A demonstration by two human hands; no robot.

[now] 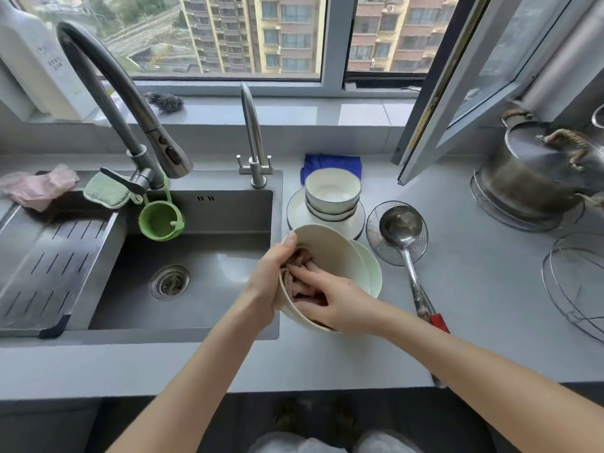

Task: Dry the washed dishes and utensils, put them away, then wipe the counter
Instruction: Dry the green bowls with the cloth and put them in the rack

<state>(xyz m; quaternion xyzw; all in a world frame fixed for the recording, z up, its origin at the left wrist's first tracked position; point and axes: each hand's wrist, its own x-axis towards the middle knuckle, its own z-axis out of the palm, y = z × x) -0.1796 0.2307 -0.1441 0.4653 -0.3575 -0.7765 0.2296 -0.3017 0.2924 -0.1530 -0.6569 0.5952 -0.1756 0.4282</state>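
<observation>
My left hand [268,282] grips the rim of a cream bowl [330,253], tilted over the counter edge beside the sink. My right hand [330,297] presses a pinkish-brown cloth [299,279] inside that bowl, fingers laid over the cloth. A pale green bowl [372,273] sits just behind it. Two white bowls [332,194] are stacked on white plates [295,212] further back. A steel ladle [400,225] lies over a wire skimmer [374,230] to the right, with a red-tipped handle [439,322] near my right forearm.
The sink [209,266] with a drain rack [49,259] lies to the left, under a tall faucet [108,93] with a hanging green cup [160,220]. A blue cloth [330,161] lies behind the dishes. A steel pot [536,171] and wire rack [575,286] stand right.
</observation>
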